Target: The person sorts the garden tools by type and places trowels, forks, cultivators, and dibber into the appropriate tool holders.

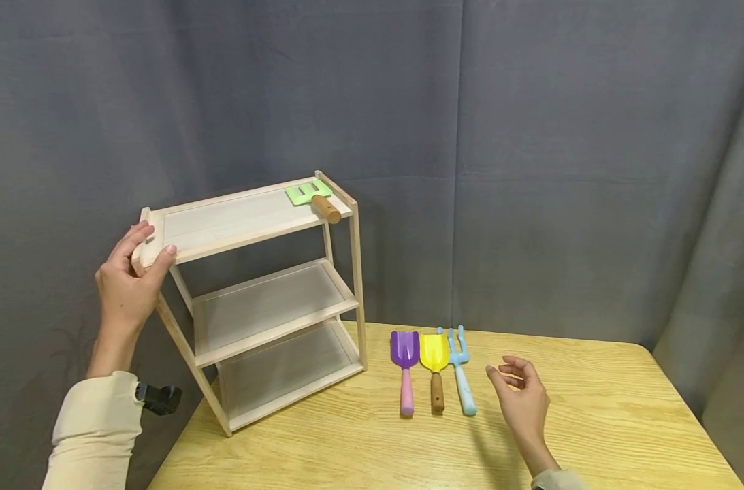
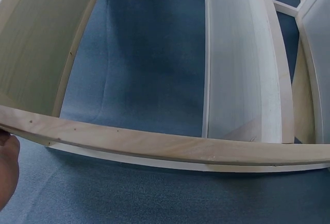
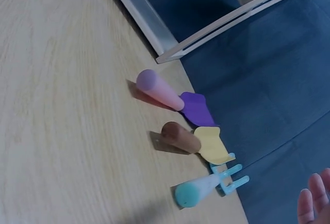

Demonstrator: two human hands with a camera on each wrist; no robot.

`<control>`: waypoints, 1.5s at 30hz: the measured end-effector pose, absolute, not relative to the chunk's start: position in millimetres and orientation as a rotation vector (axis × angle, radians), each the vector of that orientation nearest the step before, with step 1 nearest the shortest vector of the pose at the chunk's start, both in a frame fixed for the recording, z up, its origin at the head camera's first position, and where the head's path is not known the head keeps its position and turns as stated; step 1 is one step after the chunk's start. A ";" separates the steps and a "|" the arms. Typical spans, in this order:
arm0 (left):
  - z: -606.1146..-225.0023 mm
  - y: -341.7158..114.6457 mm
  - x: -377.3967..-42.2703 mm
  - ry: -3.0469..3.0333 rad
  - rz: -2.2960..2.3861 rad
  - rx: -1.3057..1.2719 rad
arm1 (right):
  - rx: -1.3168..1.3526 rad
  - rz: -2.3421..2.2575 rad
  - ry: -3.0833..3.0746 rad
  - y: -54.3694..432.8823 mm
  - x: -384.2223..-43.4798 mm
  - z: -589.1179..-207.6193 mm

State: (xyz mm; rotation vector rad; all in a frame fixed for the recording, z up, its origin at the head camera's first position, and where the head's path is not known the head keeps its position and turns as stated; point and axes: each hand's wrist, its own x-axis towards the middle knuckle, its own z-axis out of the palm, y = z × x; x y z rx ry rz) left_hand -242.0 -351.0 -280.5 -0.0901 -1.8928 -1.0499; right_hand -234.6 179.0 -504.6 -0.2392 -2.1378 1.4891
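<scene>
My left hand (image 1: 126, 282) grips the upper left end of a three-tier wooden shelf (image 1: 267, 303), thumb on the top board and fingers around the side. In the left wrist view, part of that hand (image 2: 7, 170) shows at the side rail (image 2: 154, 144). A green toy hand fork (image 1: 308, 193) with a brown handle lies at the top tier's right end. My right hand (image 1: 523, 401) hovers over the table with loosely bent fingers, holding nothing. Nearest to it lies a light blue toy fork (image 1: 465, 390), beside a yellow toy shovel (image 1: 435, 352) and a purple toy shovel (image 1: 405, 349).
The shelf stands at the left of a wooden table (image 1: 617, 415), its lower two tiers bare. Grey curtain (image 1: 543, 170) hangs behind the table and down the right side. A small black device (image 1: 158, 399) sits at the left sleeve.
</scene>
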 end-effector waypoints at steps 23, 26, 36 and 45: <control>-283.1 -352.2 -241.2 -1.906 -1.040 -0.078 | -0.378 1.490 -2.222 171.4 -239.5 -535.0; -283.7 -352.8 -241.6 -1.899 -1.043 -0.081 | -0.365 1.478 -2.233 171.2 -239.2 -538.1; -281.9 -355.0 -241.8 -1.911 -1.035 -0.077 | -0.376 1.458 -2.274 171.8 -242.3 -549.8; -282.1 -353.6 -243.0 -1.905 -1.010 -0.076 | -0.388 1.439 -2.272 170.1 -245.0 -552.6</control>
